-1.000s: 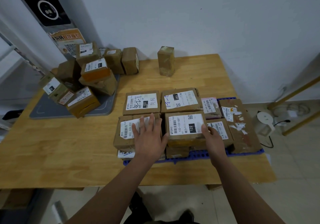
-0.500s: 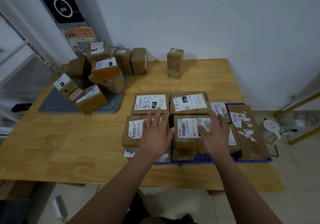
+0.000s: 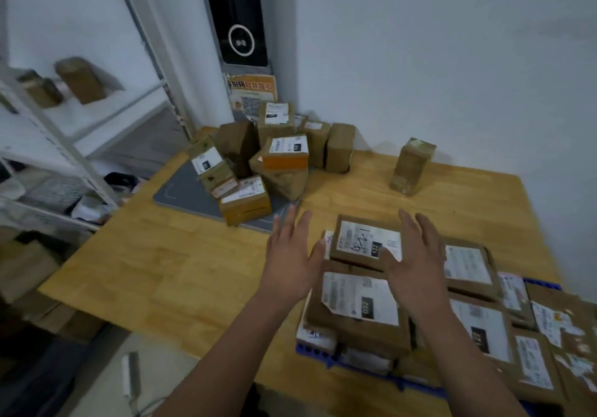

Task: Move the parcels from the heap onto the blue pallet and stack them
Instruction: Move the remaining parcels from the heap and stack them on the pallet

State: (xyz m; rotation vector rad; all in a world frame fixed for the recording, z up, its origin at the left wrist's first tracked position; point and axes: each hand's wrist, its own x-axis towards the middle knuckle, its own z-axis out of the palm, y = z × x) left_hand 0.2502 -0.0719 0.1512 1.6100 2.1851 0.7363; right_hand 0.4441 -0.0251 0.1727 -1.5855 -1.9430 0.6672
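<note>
A heap of brown parcels with white labels sits on a grey mat at the table's far left. The blue pallet lies at the near right, covered by several flat labelled parcels stacked in layers. My left hand hovers open above the wooden table, between the heap and the stack, fingers spread. My right hand is open too, over the stacked parcels, thumb near the rear parcel. Neither hand holds anything.
One upright brown parcel stands alone near the wall. White metal shelving with a few parcels stands left of the table. A black device and a poster lean in the corner. The floor lies below the table's front edge.
Both hands lifted off the stacked parcels and moved forward and left toward the heap. The view swung left, so the pallet now sits at lower right.
</note>
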